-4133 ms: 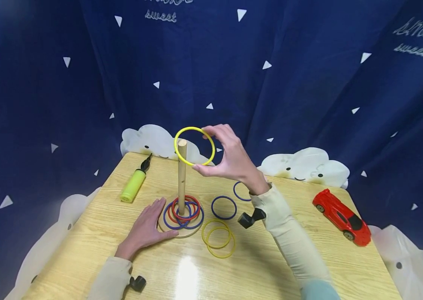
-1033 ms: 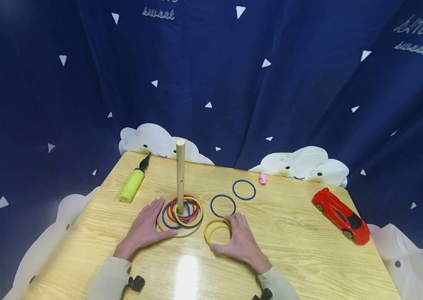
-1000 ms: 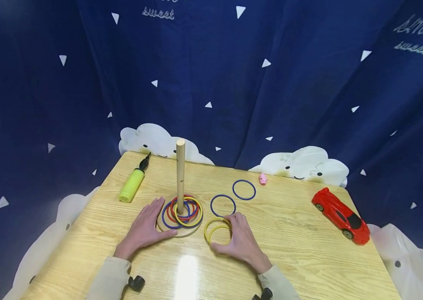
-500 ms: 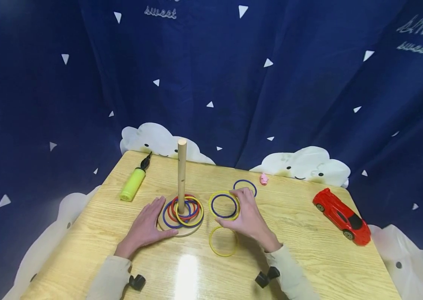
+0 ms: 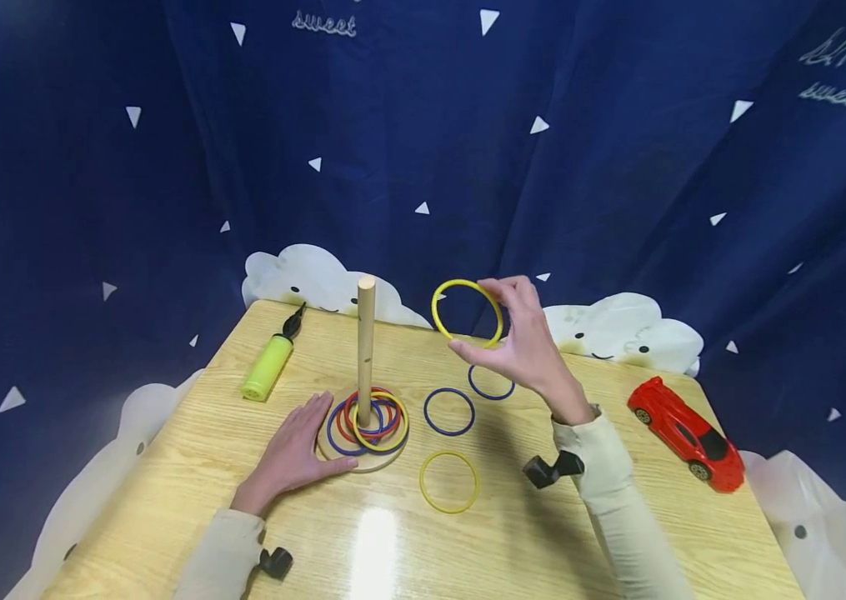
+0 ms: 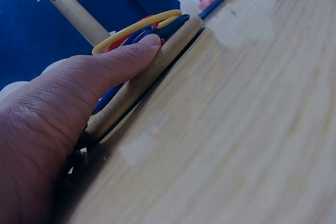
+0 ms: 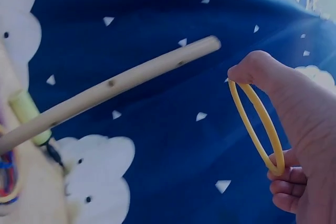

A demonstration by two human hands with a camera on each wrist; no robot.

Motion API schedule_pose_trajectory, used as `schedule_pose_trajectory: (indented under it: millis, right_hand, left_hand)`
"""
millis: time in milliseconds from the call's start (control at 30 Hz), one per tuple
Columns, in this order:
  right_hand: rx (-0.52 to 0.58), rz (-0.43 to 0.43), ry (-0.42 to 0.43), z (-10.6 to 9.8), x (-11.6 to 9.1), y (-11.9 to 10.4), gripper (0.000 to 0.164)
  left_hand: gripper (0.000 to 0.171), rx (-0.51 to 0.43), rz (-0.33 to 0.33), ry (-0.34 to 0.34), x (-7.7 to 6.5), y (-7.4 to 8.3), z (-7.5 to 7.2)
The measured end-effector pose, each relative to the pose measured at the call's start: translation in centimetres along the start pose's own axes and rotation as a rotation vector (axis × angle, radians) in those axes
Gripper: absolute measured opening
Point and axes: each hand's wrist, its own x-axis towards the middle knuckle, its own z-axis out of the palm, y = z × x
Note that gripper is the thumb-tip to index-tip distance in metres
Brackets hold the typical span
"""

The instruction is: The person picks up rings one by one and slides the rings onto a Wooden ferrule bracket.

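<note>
My right hand [image 5: 528, 346] pinches a yellow ring [image 5: 434, 310] between thumb and fingers, raised well above the table and to the right of the wooden peg [image 5: 366, 350]. In the right wrist view the ring [image 7: 251, 124] spans from thumb to fingertips, apart from the peg [image 7: 131, 80]. My left hand [image 5: 293, 446] rests against the left and front edge of the round wooden base [image 5: 370, 462], fingers straight. In the left wrist view the thumb [image 6: 123, 64] lies along the base's rim. Red, blue and yellow rings [image 5: 406, 421] lie around the foot of the peg.
One yellow ring [image 5: 423, 485] and two blue rings [image 5: 426, 408] lie flat on the table right of the base. A yellow-green hand pump [image 5: 267, 367] lies back left, a red toy car [image 5: 685, 435] at the right. A dark blue curtain [image 5: 423, 125] hangs behind.
The right hand has released one yellow ring over the peg and picked up another from the table, lifting it up and back. The left hand has stayed at the base.
</note>
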Motion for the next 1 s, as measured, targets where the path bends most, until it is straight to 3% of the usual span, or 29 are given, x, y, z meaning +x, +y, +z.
schedule_pose_trajectory:
  millis: [267,600,800,1000]
  right_hand:
    - [0.051,-0.075,-0.020,-0.3,3.9,-2.4,0.083]
    - [0.055,-0.160,-0.062,0.9,6.5,-5.3,0.088]
    - [0.037,-0.225,-0.157,3.2,6.5,-6.0,0.088]
    - [0.013,-0.224,-0.246,6.1,4.8,-5.5,0.089]
  left_hand:
    - [0.129,-0.004,0.002,0.005,0.0,0.1,0.0]
    - [0.130,0.003,-0.010,0.000,0.0,0.0,0.0]
    - [0.130,0.009,-0.008,-0.002,0.0,-0.1,0.0]
    - [0.129,-0.001,-0.006,-0.002,-0.1,0.1,-0.1]
